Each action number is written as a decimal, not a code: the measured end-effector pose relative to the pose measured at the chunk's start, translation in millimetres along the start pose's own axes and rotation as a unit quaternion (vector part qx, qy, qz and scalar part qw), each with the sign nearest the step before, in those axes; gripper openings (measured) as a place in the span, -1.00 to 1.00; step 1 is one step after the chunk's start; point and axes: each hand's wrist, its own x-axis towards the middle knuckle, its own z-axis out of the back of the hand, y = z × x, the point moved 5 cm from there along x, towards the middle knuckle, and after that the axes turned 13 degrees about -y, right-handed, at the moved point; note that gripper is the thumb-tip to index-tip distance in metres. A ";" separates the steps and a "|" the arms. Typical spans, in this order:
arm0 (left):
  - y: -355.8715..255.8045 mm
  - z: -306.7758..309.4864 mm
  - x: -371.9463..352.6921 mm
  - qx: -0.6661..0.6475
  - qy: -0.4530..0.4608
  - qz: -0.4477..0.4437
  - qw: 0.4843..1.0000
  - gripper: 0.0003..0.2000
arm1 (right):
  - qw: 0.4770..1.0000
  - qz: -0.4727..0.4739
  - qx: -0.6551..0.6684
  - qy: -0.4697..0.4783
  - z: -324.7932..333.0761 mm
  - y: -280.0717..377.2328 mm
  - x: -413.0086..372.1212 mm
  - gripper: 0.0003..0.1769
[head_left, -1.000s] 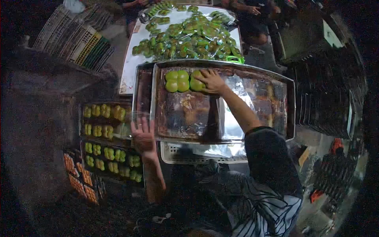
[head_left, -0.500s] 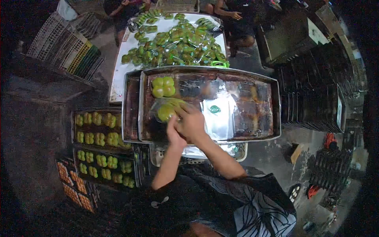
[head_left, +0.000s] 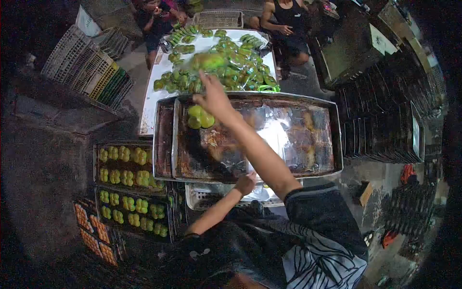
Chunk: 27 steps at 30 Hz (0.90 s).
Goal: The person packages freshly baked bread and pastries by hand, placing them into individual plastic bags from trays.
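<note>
My right hand [head_left: 214, 98] reaches over the far rim of the dark metal tray [head_left: 231, 164], fingers stretched out and holding nothing. Just beyond its fingertips is a motion-blurred green bread bun in a clear bag [head_left: 209, 60], above the pile of bagged green buns [head_left: 236, 58]. A single unwrapped green bun [head_left: 200, 117] lies in the tray's far left corner, below my right wrist. My left hand [head_left: 246, 183] is at the tray's near edge, fingers closed at the edge of the shiny clear plastic bags [head_left: 274, 139]. My right forearm covers part of those bags.
A white table [head_left: 149, 113] carries the pile. Trays of green buns [head_left: 127, 178] and orange-coloured pieces [head_left: 96, 236] stand at left. Stacked crates [head_left: 89, 62] are at far left, stacked dark trays [head_left: 380, 130] at right. Two people [head_left: 284, 24] sit behind the table.
Both hands were together on the bagged bun over the tray. My right hand has gone forward and let it go above the pile; my left hand has moved back to the plastic bags.
</note>
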 end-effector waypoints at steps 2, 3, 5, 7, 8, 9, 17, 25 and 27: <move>25.0 -57.0 -55.0 0.089 0.259 0.093 0.957 -0.58 | 0.994 -0.014 0.080 0.071 19.6 3.8 -56.6 -0.39; 31.1 -56.3 -66.9 0.120 0.345 0.119 0.923 -0.60 | 0.969 -0.129 0.039 0.209 39.9 0.6 -96.7 -0.44; 30.8 63.7 -24.2 -0.149 0.019 0.380 0.913 -0.70 | 0.913 -0.265 0.186 0.249 66.8 -43.5 -209.7 -0.60; 43.1 81.4 -7.3 -0.123 0.136 0.403 0.897 -0.78 | 0.822 -0.443 0.042 0.355 99.7 -48.9 -297.0 -0.64; 42.8 93.2 -2.5 -0.154 0.096 0.445 0.877 -0.81 | 0.857 -0.405 -0.014 0.319 108.7 -48.9 -319.1 -0.60; 36.8 93.6 0.0 -0.158 0.101 0.448 0.874 -0.81 | 0.888 -0.392 -0.116 0.210 118.4 -34.9 -306.6 -0.64; 46.4 118.9 0.2 -0.319 -0.077 0.491 0.807 -0.84 | 0.924 -0.350 -0.086 0.127 92.0 -35.9 -277.1 -0.88; 54.2 178.3 0.9 -0.178 -0.187 0.446 0.857 -0.91 | 0.720 -0.599 0.288 0.200 29.7 -29.2 -250.3 -0.59; 43.5 189.7 7.0 -0.165 -0.157 0.393 0.891 -0.89 | 0.601 -0.704 0.376 -0.049 17.3 0.7 -187.0 -0.56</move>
